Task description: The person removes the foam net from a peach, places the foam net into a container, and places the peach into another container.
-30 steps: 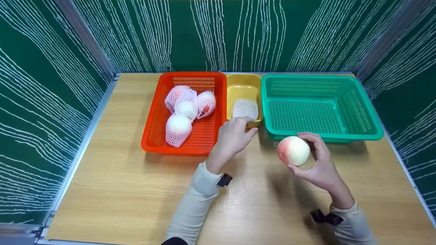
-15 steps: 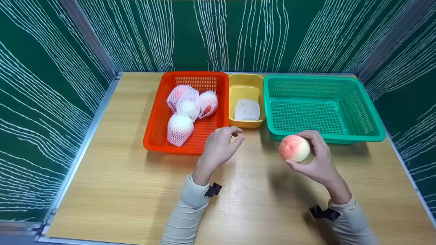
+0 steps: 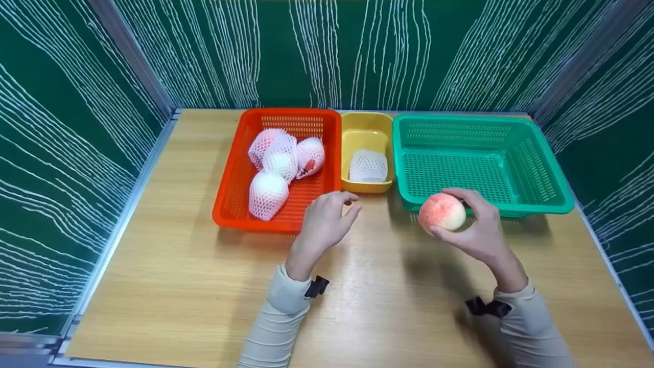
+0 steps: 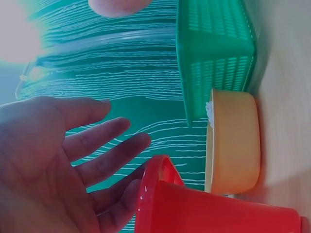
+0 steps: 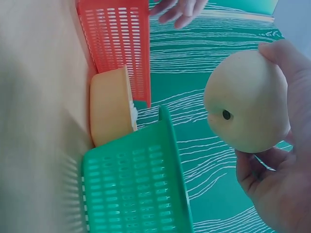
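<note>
A person's right hand [image 3: 479, 225] grips a round pink-and-cream peach [image 3: 442, 210] between thumb and fingers, at seven o'clock of a rectangular green perforated-plastic basket [image 3: 460, 176]. The left hand [image 3: 324, 220], fingers relaxed and holding nothing, hovers at five o'clock of a rectangular red perforated-plastic basket [image 3: 336, 148].

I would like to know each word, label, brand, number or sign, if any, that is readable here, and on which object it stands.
None can be read in any view.
The peach, netted fruit, foam net, red basket, yellow box and green basket show no lettering, label or number.
The back wall carries only wavy white lines, which form no letters.
The black wrist pieces are too small to judge.
</note>
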A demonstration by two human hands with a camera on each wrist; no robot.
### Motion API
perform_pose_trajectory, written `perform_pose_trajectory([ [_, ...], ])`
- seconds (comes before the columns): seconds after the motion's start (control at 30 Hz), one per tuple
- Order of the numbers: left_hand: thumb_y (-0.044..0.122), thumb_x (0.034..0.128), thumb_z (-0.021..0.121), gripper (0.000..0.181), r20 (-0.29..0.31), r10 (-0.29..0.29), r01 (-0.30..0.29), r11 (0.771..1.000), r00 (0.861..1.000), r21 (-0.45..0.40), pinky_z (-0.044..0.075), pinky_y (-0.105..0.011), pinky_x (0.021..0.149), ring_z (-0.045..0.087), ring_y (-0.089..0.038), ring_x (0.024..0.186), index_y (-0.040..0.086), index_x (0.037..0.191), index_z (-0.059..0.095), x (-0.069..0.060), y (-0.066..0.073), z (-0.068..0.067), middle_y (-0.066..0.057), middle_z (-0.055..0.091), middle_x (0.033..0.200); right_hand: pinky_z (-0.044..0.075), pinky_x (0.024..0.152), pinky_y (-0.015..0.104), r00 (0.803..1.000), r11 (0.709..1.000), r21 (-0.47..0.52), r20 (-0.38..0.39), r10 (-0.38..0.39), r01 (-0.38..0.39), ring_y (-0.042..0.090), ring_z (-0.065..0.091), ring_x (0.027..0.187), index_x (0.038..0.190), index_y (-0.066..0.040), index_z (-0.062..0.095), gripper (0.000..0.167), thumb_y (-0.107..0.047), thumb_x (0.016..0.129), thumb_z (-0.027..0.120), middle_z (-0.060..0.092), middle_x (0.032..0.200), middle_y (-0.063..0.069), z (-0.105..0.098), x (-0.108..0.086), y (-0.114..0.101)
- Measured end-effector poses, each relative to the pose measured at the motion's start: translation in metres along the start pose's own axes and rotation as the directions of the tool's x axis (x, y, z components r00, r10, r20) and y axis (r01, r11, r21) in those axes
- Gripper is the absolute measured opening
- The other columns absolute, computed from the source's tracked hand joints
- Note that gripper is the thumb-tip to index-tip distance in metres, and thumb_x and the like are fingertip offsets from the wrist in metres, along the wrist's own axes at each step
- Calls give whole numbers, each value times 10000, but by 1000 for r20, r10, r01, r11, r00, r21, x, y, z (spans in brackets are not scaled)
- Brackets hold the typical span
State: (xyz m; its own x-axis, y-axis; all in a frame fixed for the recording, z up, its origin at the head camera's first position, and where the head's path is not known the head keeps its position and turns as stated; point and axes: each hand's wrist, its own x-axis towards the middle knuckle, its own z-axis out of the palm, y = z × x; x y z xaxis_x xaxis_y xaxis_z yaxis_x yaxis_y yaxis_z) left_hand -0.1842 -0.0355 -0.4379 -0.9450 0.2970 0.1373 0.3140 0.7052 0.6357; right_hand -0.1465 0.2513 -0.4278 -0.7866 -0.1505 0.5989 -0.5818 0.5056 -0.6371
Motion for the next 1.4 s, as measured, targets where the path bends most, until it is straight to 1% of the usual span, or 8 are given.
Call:
perform_pose_trajectory([
  [0.17, 307, 936, 649, 279, -18, 1, -1, 1000, 1000, 22, 506, -334, 831, 630, -193, 947, 117, 1124, 729, -2, -1, 1, -37, 691, 1074, 433, 727, 179, 999, 998, -46, 14, 51, -50, 105, 567, 913, 1144, -2, 647, 659, -18, 541, 910, 666, 1059, 102, -6, 13, 21],
  [0.3, 289, 930, 662, 272, -24, -9, 10, 999, 1000, 31, 508, -328, 846, 637, -190, 945, 106, 1119, 731, -4, -3, 2, -34, 694, 1064, 444, 694, 184, 996, 994, -63, 4, 93, -93, 114, 566, 891, 1140, -55, 649, 628, -68, 574, 923, 659, 1030, 26, -15, 32, 21],
  [0.6, 274, 924, 659, 235, -81, 63, -51, 989, 995, 139, 530, -355, 778, 658, -221, 903, 108, 1067, 746, -8, -5, 7, -38, 699, 1011, 464, 717, 196, 971, 973, 27, 67, 229, -231, 112, 582, 882, 1190, 12, 627, 501, -68, 736, 825, 655, 1016, 16, -33, 99, 1],
  [0.7, 262, 920, 667, 216, -96, 70, -56, 988, 993, 143, 533, -347, 753, 657, -217, 876, 110, 1049, 750, -9, -6, 9, -31, 697, 983, 465, 730, 236, 955, 960, 38, 119, 272, -278, 139, 583, 915, 1235, -62, 637, 511, -162, 771, 824, 658, 1059, 16, -33, 121, 24],
  [0.83, 262, 917, 668, 211, -103, 85, -68, 986, 991, 153, 535, -356, 724, 656, -224, 862, 115, 1042, 754, -9, -6, 9, -30, 696, 975, 453, 752, 269, 922, 940, -1, 193, 336, -342, 185, 551, 972, 1254, -129, 633, 546, -307, 776, 828, 635, 1138, 42, -27, 146, 67],
  [1.0, 285, 925, 655, 231, -108, 93, -74, 983, 990, 170, 533, -357, 711, 650, -232, 845, 111, 1038, 758, -9, -7, 10, -36, 693, 971, 437, 773, 296, 874, 914, -59, 272, 402, -402, 205, 518, 1000, 1290, -112, 583, 617, -384, 785, 809, 599, 1174, 65, -19, 167, 95],
  [1.17, 280, 919, 660, 225, -122, 100, -78, 981, 987, 176, 527, -345, 695, 646, -230, 826, 112, 1027, 762, -9, -8, 12, -20, 685, 951, 436, 771, 316, 826, 885, -107, 324, 462, -454, 226, 499, 996, 1295, -93, 552, 661, -442, 786, 789, 572, 1178, 90, -12, 174, 120],
  [1.4, 289, 909, 668, 213, -134, 106, -77, 976, 985, 203, 524, -350, 685, 644, -235, 838, 137, 1027, 759, -10, -9, 13, -9, 683, 960, 436, 778, 326, 743, 830, -195, 374, 555, -523, 243, 493, 993, 1316, -62, 518, 764, -505, 756, 791, 557, 1179, 132, 0, 177, 143],
])
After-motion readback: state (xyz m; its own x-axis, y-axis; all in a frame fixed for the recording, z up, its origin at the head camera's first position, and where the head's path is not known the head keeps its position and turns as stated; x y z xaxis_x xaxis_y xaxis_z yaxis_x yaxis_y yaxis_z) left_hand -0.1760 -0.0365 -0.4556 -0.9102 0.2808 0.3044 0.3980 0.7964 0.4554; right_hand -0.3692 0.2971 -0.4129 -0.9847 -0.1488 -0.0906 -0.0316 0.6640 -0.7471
